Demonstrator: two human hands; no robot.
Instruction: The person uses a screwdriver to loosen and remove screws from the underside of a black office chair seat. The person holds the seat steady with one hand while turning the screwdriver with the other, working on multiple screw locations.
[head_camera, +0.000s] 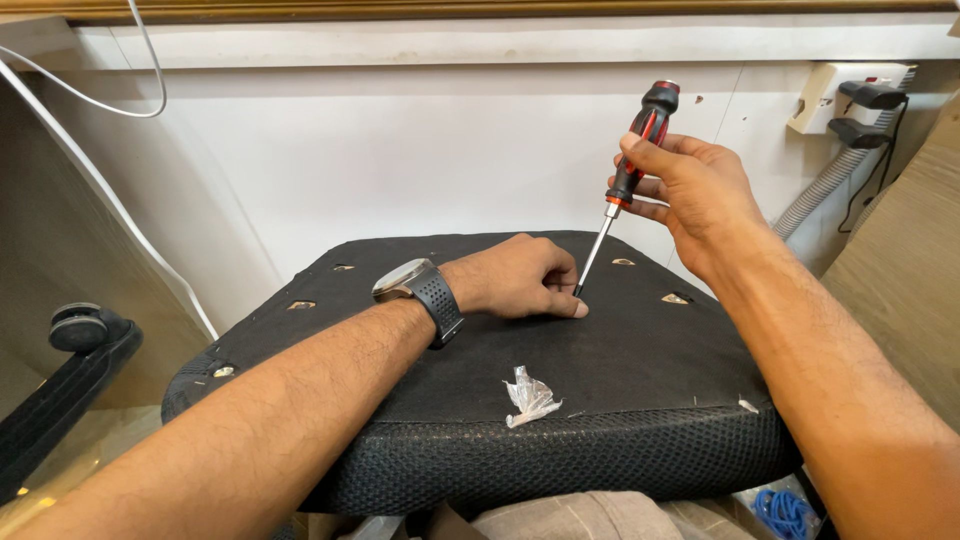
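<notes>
One screwdriver (628, 170) with a red and black handle stands tilted over the middle of an upturned black chair seat (480, 400), its handle leaning up and to the right and its thin metal shaft running down to the left. The right hand (690, 195) grips the handle, fingers curled and pressed around it with the thumb across the front. The tip meets the seat's dark fabric underside just beside the left hand (520, 278), which rests on the seat as a loose fist, its fingers folded together and the thumb pinched against the forefinger right at the tip; what it pinches is too small to tell. A black-strapped wristwatch (420, 290) sits on the left wrist. Several small mounting holes show metal across the underside, and a crumpled scrap of clear plastic (530, 398) lies near the seat's front edge. The seat's mesh rim faces the camera. Beyond it rises a white wall, with a power strip (845, 95) holding two black plugs at upper right
</notes>
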